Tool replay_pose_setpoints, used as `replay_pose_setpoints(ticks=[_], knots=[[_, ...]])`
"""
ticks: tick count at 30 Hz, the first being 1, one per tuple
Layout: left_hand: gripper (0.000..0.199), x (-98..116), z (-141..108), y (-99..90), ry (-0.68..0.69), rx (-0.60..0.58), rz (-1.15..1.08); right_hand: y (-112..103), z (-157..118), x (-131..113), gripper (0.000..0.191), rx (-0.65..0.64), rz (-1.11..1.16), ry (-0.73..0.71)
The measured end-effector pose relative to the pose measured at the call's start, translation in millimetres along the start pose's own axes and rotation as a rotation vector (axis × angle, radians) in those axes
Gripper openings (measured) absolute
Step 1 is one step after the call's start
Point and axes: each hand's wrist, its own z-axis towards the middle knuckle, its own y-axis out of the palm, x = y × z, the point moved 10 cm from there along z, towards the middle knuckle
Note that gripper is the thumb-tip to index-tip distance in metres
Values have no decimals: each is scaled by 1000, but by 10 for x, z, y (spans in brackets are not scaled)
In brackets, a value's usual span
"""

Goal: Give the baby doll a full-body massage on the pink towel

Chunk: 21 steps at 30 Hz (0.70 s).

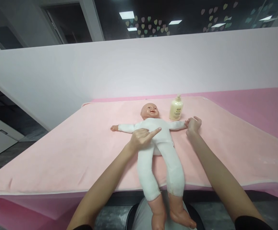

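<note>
1. Doll (164, 136) is lying face up in the head view, its white body and arms resting on a pink cloth (88, 150) that is covering the surface (268, 108). Its feet (158, 211) are reaching past the cloth's near edge, and both its arms are spreading out sideways.

2. Judging by the pose, the step in hand is a steadying one: one hand is minding the doll's trunk while the other is holding an arm of the doll out to the side.

3. Any next move seems to be calling for a light touch at the doll's wrist, since its hand is looking small and smooth, and for keeping clear of the bottle near that arm.

4. Left hand (140, 139) is resting over the doll's lower trunk, apparently touching it. One digit, seemingly the thumb, is pointing away from the rest across the doll's belly; the other fingers are bending, their tips hidden, so whether they are gripping cannot be told.

5. Right hand (194, 125) is sitting at the end of the doll's outstretched arm, its fingers curling inward and appearing to be pinching the doll's little hand.

6. Pump bottle (176, 109) is standing upright beside the doll's head, just beyond that same arm.

7. White wall (129, 70) is rising beyond the doll's head.
</note>
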Motion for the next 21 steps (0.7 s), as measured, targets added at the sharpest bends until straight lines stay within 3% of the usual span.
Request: replay_pose_setpoints(ticks=[3,5,11,13,17,21], knots=[[47,276,78,-182,66,97,-108,11,14,9,48,-12,-5,-9],[44,579,172,-251,149,98,-184,20,28,20,47,-20,-14,-12],[35,1824,447,-193,501,-178,-395,15,48,17,45,-10,-16,-43],[34,2132,475,-176,555,-262,-418,16,42,13,45,-12,-15,-45],[28,2571,292,-111,707,-375,-427,18,11,5,45,-12,-10,-31],[24,2711,44,46,780,-434,-459,47,-34,-14,45,-22,-11,-22]])
